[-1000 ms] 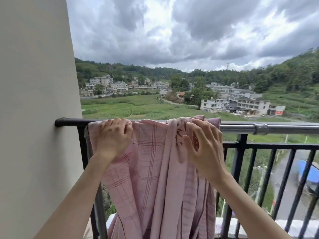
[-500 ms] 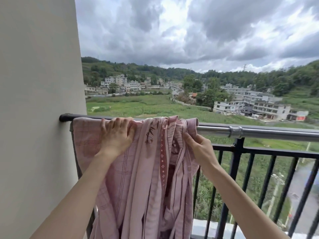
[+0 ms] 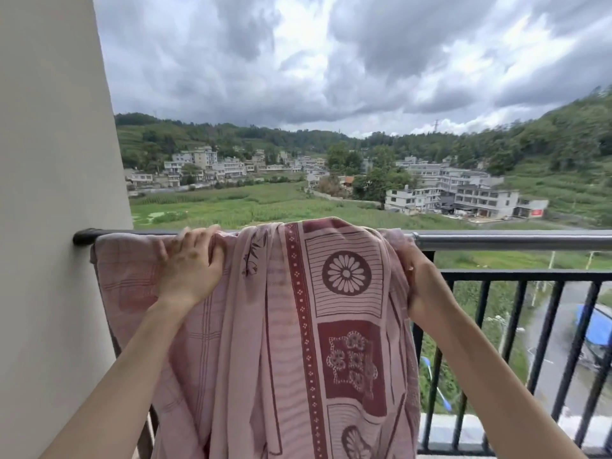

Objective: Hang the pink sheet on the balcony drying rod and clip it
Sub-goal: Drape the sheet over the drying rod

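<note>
Your sheet point(image 3: 298, 326) is draped over the rod point(image 3: 510, 241) but bunched at its wall end. Your left hand point(image 3: 188, 263) grips it on the rod, your right hand point(image 3: 417, 283) grips its edge; spreading and clipping remain, with no clips in sight.

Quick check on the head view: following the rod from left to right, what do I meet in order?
Wall → dark rod end → checked part of the pink sheet → left hand → flower-patterned part of the sheet → right hand → bare metal rod.
</note>
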